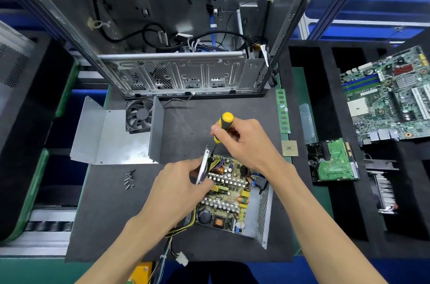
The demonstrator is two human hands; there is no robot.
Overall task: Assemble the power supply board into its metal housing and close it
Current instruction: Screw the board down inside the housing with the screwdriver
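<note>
The power supply board (229,193) lies inside its open metal housing (264,211) on the dark mat. My right hand (244,141) grips a yellow-and-black screwdriver (223,124), its tip down at the board's far left corner. My left hand (179,183) holds the housing's left wall, fingers curled round its edge. The housing's bent metal cover (111,137) lies open to the left, with a black fan (139,115) behind it. Several loose screws (129,179) lie on the mat left of my left hand. A cable bundle (172,241) runs from the housing toward me.
An open computer case (181,74) stands behind the mat. A memory stick (283,110) and a processor chip (289,148) lie to the right. Further right, black foam holds a hard drive (332,161), a motherboard (386,95) and a heatsink (384,193).
</note>
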